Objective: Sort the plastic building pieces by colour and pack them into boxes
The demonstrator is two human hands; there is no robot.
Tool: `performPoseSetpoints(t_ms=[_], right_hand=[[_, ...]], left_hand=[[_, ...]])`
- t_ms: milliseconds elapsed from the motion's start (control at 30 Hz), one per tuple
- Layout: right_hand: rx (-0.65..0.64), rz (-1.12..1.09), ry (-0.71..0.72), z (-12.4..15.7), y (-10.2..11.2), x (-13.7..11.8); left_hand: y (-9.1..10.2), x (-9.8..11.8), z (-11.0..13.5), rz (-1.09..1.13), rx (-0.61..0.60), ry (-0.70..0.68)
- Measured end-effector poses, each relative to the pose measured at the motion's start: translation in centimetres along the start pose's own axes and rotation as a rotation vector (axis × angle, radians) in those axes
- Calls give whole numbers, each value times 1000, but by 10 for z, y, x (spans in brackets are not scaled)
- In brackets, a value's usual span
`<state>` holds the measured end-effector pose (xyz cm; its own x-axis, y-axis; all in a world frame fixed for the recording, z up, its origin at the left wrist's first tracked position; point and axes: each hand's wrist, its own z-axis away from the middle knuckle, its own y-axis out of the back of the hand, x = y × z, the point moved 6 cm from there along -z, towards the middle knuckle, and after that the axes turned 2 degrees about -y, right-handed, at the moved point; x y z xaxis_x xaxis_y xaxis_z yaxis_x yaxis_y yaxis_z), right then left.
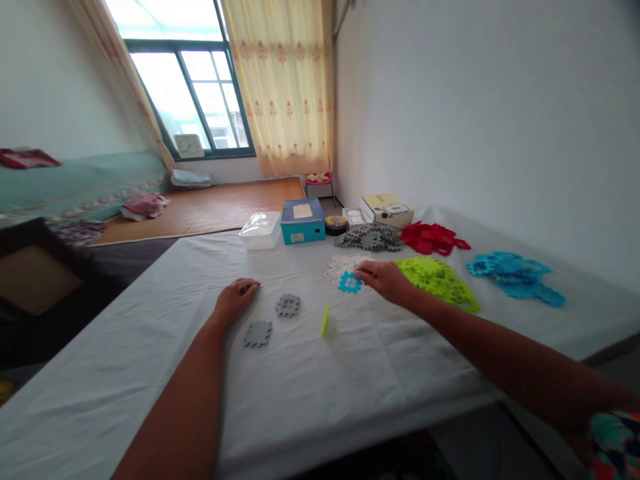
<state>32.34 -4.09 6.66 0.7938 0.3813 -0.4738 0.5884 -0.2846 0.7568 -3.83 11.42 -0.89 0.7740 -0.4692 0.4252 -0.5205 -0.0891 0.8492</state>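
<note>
My right hand point(384, 279) reaches across the white-clothed table point(125, 373) and pinches a blue interlocking tile point(349, 283) beside a small pile of white tiles point(344, 265). Resting on the cloth with its fingers curled under, my left hand point(236, 298) holds nothing. Two grey tiles point(288, 305) point(258, 333) lie just right of it. A yellow-green tile point(325, 320) stands on edge near the middle.
Piles of tiles lie along the far right: grey point(371, 237), red point(431, 239), yellow-green point(436, 280), blue point(517, 276). At the far edge stand a clear plastic box point(261, 231), a blue box point(302, 221), a cream box point(387, 210). The wall runs along the right.
</note>
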Motion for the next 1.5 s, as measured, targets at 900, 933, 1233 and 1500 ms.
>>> performPoseSetpoints(t_ms=[900, 933, 1233, 1500], right_hand=[[58, 370, -206, 46, 118, 164], [78, 375, -160, 40, 103, 144], [-383, 113, 332, 45, -67, -46], [-279, 401, 52, 35, -33, -11]], left_hand=[[-1, -1, -3, -84, -22, 44], [-1, -1, -2, -85, -24, 40], [-3, 1, 2, -35, -9, -9], [-3, 0, 1, -24, -3, 3]])
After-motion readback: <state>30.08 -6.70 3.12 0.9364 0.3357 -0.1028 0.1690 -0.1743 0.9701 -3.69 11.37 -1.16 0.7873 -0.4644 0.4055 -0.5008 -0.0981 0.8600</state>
